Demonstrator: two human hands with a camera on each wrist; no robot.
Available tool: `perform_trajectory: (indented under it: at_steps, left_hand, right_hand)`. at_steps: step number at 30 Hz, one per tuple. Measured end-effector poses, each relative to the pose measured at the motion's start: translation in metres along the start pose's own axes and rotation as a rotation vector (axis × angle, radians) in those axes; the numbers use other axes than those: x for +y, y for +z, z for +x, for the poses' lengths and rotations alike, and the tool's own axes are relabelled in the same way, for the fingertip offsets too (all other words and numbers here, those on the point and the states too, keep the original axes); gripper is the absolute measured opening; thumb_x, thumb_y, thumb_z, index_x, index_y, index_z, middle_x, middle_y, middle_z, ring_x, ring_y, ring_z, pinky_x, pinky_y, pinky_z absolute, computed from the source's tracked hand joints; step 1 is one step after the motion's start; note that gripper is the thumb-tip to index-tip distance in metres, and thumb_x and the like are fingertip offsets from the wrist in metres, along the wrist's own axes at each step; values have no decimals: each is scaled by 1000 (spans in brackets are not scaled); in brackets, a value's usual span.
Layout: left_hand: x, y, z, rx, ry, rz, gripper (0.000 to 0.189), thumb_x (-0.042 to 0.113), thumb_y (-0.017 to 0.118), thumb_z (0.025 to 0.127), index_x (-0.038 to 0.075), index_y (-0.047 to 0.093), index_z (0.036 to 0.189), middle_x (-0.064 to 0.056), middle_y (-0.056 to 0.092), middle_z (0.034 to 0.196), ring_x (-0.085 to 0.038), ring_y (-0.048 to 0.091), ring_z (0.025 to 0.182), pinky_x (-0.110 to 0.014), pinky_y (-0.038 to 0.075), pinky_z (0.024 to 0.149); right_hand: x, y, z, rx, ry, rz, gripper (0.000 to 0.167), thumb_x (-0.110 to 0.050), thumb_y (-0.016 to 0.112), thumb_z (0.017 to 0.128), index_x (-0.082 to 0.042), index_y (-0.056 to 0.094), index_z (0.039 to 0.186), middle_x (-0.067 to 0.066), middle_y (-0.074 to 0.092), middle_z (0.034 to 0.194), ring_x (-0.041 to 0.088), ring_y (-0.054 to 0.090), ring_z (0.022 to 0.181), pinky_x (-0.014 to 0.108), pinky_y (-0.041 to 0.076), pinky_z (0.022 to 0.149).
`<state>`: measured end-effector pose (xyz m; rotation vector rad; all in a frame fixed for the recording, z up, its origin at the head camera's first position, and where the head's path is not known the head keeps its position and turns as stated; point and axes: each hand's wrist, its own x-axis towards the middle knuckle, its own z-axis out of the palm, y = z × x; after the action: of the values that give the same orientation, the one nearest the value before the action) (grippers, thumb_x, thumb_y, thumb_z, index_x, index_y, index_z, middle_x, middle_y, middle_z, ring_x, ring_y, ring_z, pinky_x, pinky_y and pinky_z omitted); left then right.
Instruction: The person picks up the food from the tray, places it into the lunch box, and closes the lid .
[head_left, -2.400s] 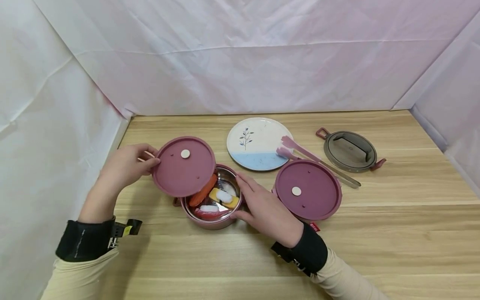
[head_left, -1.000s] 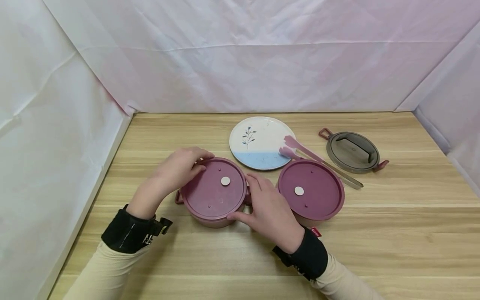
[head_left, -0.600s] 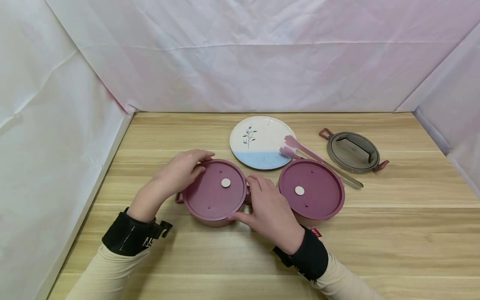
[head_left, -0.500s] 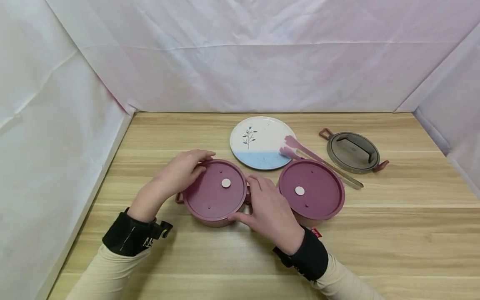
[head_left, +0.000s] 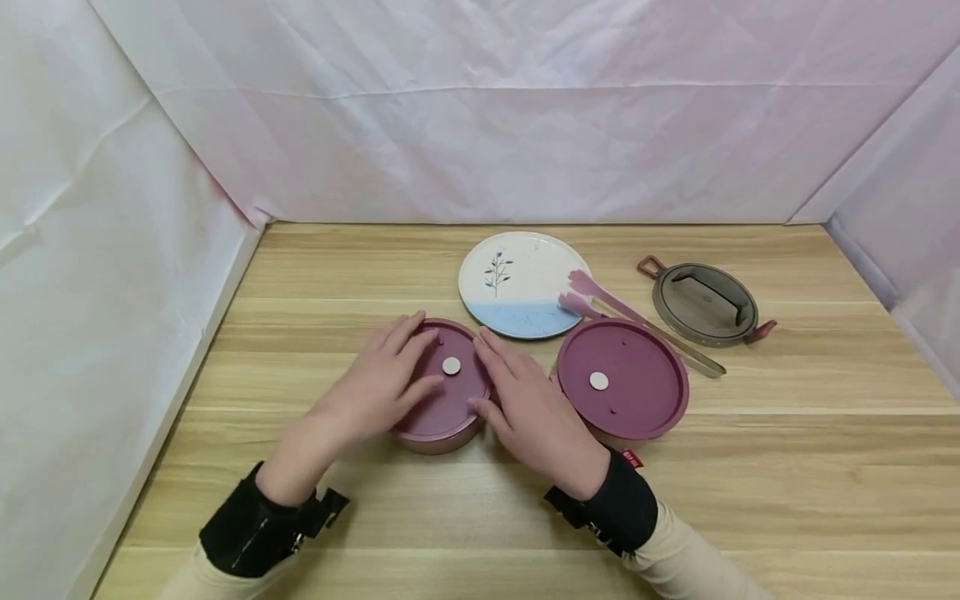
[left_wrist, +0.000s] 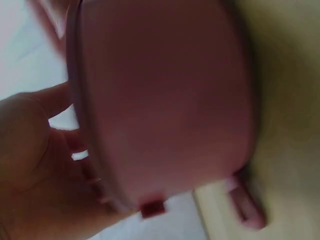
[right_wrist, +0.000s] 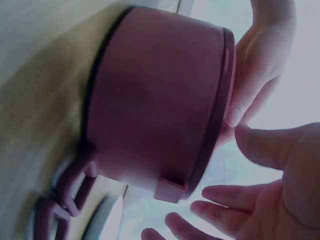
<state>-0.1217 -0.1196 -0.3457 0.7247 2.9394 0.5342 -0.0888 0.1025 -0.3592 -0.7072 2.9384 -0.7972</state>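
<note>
A mauve pot stands near the middle of the table with its mauve lid seated flat on top. My left hand lies over the lid's left part, fingers spread and nearly straight. At the lid's right edge is my right hand, its fingers extended and thumb apart from them. In the right wrist view, the right fingers are loosely spread beside the lid's rim, gripping nothing. The left wrist view is blurred, with the pot's side filling much of it. The pot's contents are hidden.
Just right stands a second mauve pot with its lid on. Behind it, tongs with pink tips lean across the edge of a white and blue plate. A grey-brown round lid with a bar handle lies farther right.
The left hand brought the lid from the left and set it over the open pot, covering the food pieces. Since then both hands have loosened and shifted onto the lid's top and rim.
</note>
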Motion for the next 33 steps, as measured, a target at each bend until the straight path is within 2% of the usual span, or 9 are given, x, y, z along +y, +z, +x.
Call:
perform_trajectory:
  at_steps: [4, 9, 17, 24, 31, 33]
  left_hand:
    - [4, 18, -8, 45, -18, 110, 72, 44, 57, 99, -1, 37, 152, -23, 22, 164, -42, 20, 152, -60, 16, 124]
    - [2, 29, -12, 96, -24, 148, 79, 48, 56, 98, 0, 29, 155, -19, 18, 166, -37, 17, 154, -55, 15, 126]
    - [1, 28, -12, 94, -21, 147, 88, 55, 60, 94, 4, 26, 157, -17, 21, 165, -35, 18, 154, -54, 19, 125]
    - [1, 23, -11, 87, -8, 170, 104, 67, 64, 85, 5, 24, 158, -18, 25, 164, -37, 24, 152, -54, 26, 123]
    - [-1, 31, -13, 72, 5, 264, 98, 71, 51, 90, 9, 20, 160, -17, 16, 167, -34, 16, 155, -53, 21, 125]
    - [-1, 32, -14, 80, -1, 275, 98, 71, 51, 90, 10, 20, 160, -17, 16, 167, -34, 16, 155, -53, 20, 125]
  right_hand:
    - [1, 4, -1, -40, -20, -26, 68, -35, 62, 98, -9, 35, 155, 6, 27, 165, 28, 33, 149, 47, 39, 117]
    - [2, 8, -3, -40, -38, -69, 69, -39, 62, 98, -7, 36, 155, 6, 26, 166, 29, 31, 150, 46, 37, 119]
    - [4, 11, -4, -10, -86, -148, 71, -42, 60, 98, -6, 36, 154, 8, 29, 165, 30, 35, 148, 47, 37, 119]
    - [3, 10, -3, -17, -66, -215, 72, -47, 59, 97, -10, 36, 155, 3, 29, 165, 26, 37, 148, 50, 37, 118]
    - [4, 11, -4, -19, -50, -234, 71, -48, 59, 96, -12, 38, 155, 2, 31, 164, 24, 39, 147, 49, 35, 118]
    - [4, 12, -3, -19, -53, -230, 71, -47, 58, 97, -12, 37, 155, 2, 31, 164, 23, 38, 147, 49, 35, 118]
